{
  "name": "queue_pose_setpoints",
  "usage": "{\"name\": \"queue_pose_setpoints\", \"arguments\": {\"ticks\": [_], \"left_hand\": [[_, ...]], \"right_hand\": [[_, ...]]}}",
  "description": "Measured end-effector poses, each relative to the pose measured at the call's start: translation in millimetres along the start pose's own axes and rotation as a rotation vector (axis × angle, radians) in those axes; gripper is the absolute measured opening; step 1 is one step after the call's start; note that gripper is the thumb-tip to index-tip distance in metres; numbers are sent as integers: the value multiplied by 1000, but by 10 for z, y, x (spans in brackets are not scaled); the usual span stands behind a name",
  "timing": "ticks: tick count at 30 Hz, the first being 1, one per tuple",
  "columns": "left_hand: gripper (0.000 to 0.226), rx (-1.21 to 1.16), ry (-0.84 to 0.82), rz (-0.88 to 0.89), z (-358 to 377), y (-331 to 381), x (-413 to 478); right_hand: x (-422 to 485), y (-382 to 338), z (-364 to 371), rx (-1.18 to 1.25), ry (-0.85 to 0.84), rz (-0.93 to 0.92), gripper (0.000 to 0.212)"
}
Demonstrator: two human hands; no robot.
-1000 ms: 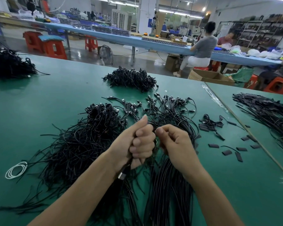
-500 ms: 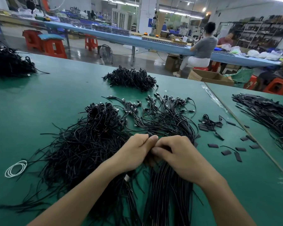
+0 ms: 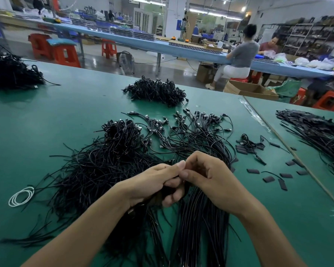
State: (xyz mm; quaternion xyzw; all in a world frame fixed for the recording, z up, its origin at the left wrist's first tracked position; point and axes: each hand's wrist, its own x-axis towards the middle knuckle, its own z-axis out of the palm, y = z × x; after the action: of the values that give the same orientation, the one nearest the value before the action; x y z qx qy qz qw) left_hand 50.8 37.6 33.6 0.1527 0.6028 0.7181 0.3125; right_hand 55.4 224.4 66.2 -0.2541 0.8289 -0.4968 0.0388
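At the far left edge of the bench (image 3: 46,116) lies a heap of black cables (image 3: 10,72), and nearer to you a small white wire coil (image 3: 20,196). Just right of the coil, a loose tangle of black leads (image 3: 96,170) sprawls up to your left forearm and crowds it.

Your left hand (image 3: 154,185) is curled round the cable bundle (image 3: 197,228), which hangs from your fist toward you over the bench. Your right hand (image 3: 208,182) is pressed against the left, thumb tips meeting, fingers bent over the bundle's top end. What they pinch there is hidden.

Just beyond your hands, connector-tipped cables (image 3: 197,130) fan out, with another dark heap (image 3: 156,91) behind them. To the right lie short black sleeve pieces (image 3: 268,179), scattered. Past the seam, a second pile of black strips (image 3: 316,132) sits on the neighbouring bench.

The surface is green matting. Across the room stand orange stools (image 3: 66,54), a floor fan (image 3: 126,61), a long blue table (image 3: 162,45), a seated person (image 3: 239,56), a cardboard box (image 3: 249,89) and shelving (image 3: 307,35).
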Motion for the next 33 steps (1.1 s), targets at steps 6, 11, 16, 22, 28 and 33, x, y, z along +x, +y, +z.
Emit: {"name": "queue_pose_setpoints", "arguments": {"ticks": [6,11,16,22,28,33], "left_hand": [[57,235,348,107,61,-56,148],[64,-257,90,-99,70,5,131],[69,-162,258,-69,-18,-85,197],[60,-117,589,51,-268,-289,240],[64,-234,735,129,-387,-334,203],[59,-304,723,163,-380,-320,209]], "right_hand": [[56,10,84,-239,136,-25,14],[155,-24,214,-268,221,-98,9],[272,28,232,-224,250,-101,14],[318,390,405,-190,300,159,24],[182,676,616,-804,-131,322,26],[189,578,563,-762,-60,301,22]]}}
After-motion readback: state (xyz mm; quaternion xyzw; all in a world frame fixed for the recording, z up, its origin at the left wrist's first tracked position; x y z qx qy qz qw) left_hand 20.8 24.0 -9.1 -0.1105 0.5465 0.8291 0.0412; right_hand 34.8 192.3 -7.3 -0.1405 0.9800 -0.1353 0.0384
